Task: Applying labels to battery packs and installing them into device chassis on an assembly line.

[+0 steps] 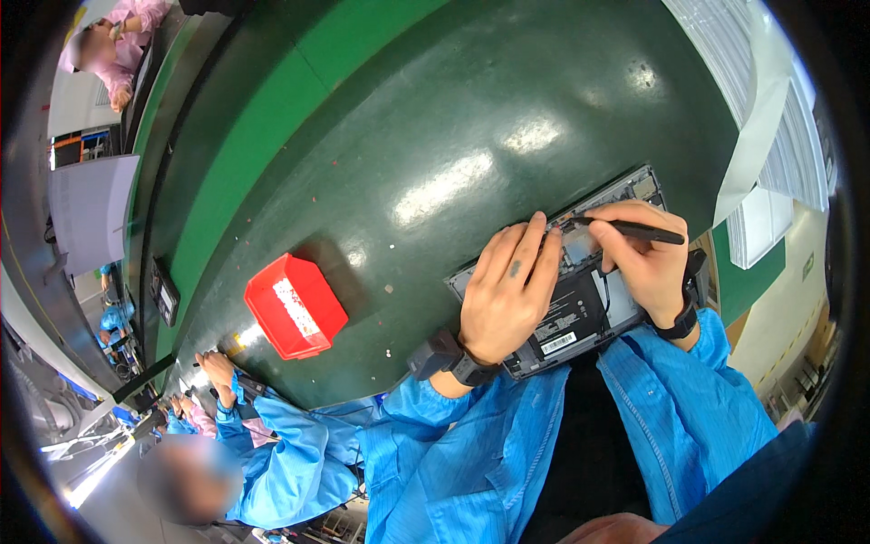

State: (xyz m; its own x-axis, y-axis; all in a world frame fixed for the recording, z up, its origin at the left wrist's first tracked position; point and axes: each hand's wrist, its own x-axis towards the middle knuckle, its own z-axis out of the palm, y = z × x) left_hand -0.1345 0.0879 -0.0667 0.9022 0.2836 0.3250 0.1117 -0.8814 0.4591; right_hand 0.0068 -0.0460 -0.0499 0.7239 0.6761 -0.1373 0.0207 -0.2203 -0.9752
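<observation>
An opened laptop base (625,195) lies on the green work table in front of me, its circuit board and black battery (580,313) exposed. My left hand (510,295) rests on its left part with the fingers stretched out, hiding some of the board. Between the fingers of my right hand (645,263) is a slim black pointed tool (648,232). Its thin tip reaches the parts along the far edge of the base, near my left fingertips. Whether it is tweezers or a pry stick, I cannot tell.
A red bin (326,304) with small white pieces stands left of the laptop base. White sheets or panels (766,118) are stacked at the far right. A co-worker in blue (290,462) sits at my left; a person in pink (113,63) is across at the upper left.
</observation>
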